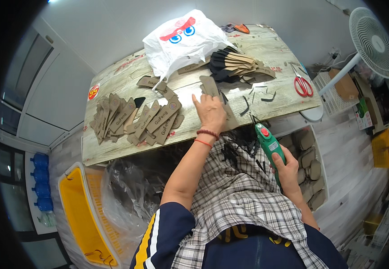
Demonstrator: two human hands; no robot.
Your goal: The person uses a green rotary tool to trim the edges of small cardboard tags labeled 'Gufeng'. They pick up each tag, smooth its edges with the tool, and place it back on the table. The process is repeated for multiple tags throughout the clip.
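Note:
My left hand (211, 112) is on the table near its front edge, fingers curled over a flat tan strap piece (233, 119), its little finger sticking out to the left. Another tan piece (209, 84) reaches out beyond the fingertips. Just right of the table edge, my right hand (286, 169) is wrapped round a green electric hot cutter (269, 142) with a red button. Its thin metal tip points up toward the table, apart from the strap. Thin black offcuts (244, 106) lie between the hand and the scissors, and more are scattered on my checked apron (230, 179).
Printed tan pieces (152, 121) lie in overlapping piles at left. Behind are a white plastic bag (181, 40) and a black-and-tan bundle (232, 65). Red-handled scissors (303, 86) lie at right. A yellow basket (75, 215), a bin of tan pads (310, 172) and a fan (373, 42) surround the table.

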